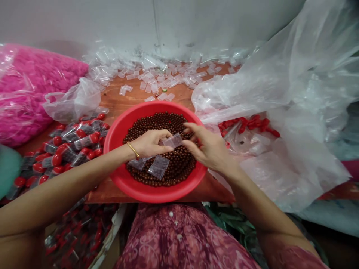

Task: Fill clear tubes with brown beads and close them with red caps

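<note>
A red basin (112, 145) full of small round brown balls (157, 125) stands in front of me. Above the balls, my left hand (153, 143) pinches a clear plastic case (173, 141) between thumb and fingers. To its right, my right hand (206, 145) has its fingers apart, curved beside the case's right end; the thumb tip is close to it, and I cannot tell whether they touch. Below my left hand, another clear case (159, 167) lies on the balls, with more clear plastic (138, 163) partly hidden beside it.
Red-capped clear containers (67, 147) are heaped at left, near a bag of pink pieces (36, 86). Small clear cases (153, 80) lie scattered toward the wall. Large plastic sheeting (252, 86) and red pieces (255, 123) are at right. An open box (108, 239) sits below the table's left front.
</note>
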### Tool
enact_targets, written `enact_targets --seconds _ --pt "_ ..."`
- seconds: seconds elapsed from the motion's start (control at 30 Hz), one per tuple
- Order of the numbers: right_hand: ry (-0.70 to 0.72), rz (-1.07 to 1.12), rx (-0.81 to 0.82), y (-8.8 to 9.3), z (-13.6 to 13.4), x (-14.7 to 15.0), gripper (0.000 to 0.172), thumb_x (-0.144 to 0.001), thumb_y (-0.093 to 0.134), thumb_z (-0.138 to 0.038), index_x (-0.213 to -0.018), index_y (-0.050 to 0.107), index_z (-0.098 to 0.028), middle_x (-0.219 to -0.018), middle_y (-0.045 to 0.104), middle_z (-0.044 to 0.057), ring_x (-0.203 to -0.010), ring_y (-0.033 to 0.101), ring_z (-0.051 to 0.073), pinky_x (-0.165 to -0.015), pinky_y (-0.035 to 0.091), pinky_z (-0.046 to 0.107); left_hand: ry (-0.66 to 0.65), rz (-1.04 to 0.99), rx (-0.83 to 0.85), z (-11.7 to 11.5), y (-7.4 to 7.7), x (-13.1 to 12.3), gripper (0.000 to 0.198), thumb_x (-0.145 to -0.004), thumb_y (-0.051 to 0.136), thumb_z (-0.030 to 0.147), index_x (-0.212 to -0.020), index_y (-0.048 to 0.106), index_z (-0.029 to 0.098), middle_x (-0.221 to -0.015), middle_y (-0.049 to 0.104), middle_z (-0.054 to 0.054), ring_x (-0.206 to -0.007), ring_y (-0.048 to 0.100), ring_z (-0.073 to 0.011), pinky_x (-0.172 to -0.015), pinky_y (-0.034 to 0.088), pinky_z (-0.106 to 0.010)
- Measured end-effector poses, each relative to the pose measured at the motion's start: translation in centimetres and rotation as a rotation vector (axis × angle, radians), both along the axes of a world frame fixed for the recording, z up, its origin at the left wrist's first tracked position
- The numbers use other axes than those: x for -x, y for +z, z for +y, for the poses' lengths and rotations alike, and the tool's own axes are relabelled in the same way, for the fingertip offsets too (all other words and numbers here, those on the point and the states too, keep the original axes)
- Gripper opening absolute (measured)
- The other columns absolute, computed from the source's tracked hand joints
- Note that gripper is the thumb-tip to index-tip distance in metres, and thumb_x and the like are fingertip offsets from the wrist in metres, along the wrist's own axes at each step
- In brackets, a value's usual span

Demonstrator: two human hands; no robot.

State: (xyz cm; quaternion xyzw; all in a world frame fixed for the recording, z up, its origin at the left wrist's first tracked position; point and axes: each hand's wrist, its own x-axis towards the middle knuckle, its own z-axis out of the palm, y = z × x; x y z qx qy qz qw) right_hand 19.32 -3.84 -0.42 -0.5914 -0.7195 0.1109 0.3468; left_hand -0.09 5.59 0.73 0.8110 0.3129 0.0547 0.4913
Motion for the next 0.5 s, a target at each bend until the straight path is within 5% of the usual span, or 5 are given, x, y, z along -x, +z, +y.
enact_targets --seconds 0.13,0.3,0.4,0.5 --pt "0.293 0.292 0.173 -0.4 3.6 2.5 0.016 -0.085 0.05 -0.028 -0.096 0.057 -0.018 -0.09 0.065 0.004 -0.08 0.06 0.016 -0.073 0.048 0.029 0.119 -0.011 0.093 0.3 1.2 0.9 0.025 -0.065 0.063 0.034 -0.076 0.051 0.015 -0.059 0.048 0.005 -0.053 0.045 -0.008 -0.048 0.034 -0.018" --pt "0.133 0.487 0.181 -2.3 8.0 1.2 0.02 -0.083 0.051 -0.028 -0.097 0.054 -0.014 -0.088 0.062 0.006 -0.075 0.059 0.015 -0.07 0.05 0.031 0.199 0.147 0.237 1.0 1.8 3.9 0.03 -0.068 0.062 0.041 -0.081 0.05 0.017 -0.059 0.055 0.003 -0.049 0.05 -0.0097 -0.046 0.039 -0.019" --pt "0.106 0.418 0.135 -2.6 9.7 1.6 0.042 -0.077 0.059 -0.025 -0.117 0.05 -0.014 -0.111 0.06 0.012 -0.086 0.06 0.019 -0.076 0.051 0.034 0.172 0.253 0.048 1.0 0.8 3.2 0.026 -0.077 0.05 0.039 -0.088 0.053 0.016 -0.068 0.06 0.0 -0.059 0.057 -0.0129 -0.055 0.047 -0.023" --pt "0.087 0.4 0.027 -1.8 9.2 1.9 0.048 -0.077 0.06 -0.026 -0.123 0.049 -0.016 -0.127 0.052 0.013 -0.099 0.058 0.02 -0.083 0.051 0.035 -0.034 0.416 -0.363 1.3 -0.4 0.8 0.024 -0.079 0.044 0.024 -0.095 0.059 0.013 -0.092 0.066 -0.008 -0.088 0.062 -0.0191 -0.08 0.05 -0.032"
